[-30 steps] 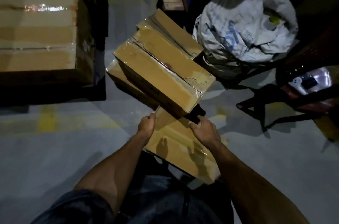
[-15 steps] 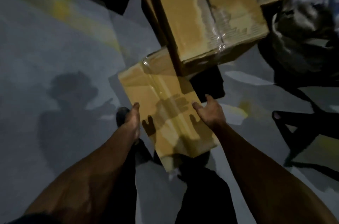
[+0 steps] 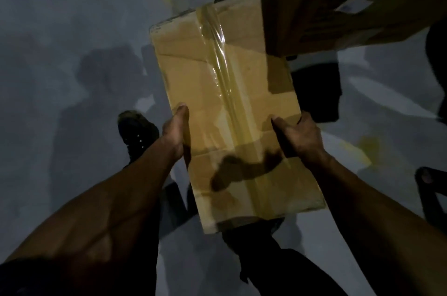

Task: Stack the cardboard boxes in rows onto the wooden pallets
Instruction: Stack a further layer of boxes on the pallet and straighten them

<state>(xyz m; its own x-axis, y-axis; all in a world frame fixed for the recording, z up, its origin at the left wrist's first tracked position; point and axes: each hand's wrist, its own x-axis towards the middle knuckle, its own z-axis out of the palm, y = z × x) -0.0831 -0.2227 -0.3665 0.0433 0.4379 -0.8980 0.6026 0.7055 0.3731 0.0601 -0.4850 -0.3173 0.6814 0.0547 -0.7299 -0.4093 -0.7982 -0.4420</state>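
I hold a taped cardboard box (image 3: 232,106), left hand (image 3: 175,134) and right hand (image 3: 300,137) each clamping a side edge. My grip sits near one end; its far corner could snag the larger carton (image 3: 338,5) overhanging it.

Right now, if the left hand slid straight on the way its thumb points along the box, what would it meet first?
Nothing but the taped cardboard box it grips: the left hand would run up that box's left edge. Beyond its far end only grey floor shows, though depth is unclear.

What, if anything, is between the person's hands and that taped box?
Nothing visible. The left hand and right hand already grip the cardboard box by its sides, thumbs on top. Another box overlaps its far right corner. No pallet is in view.
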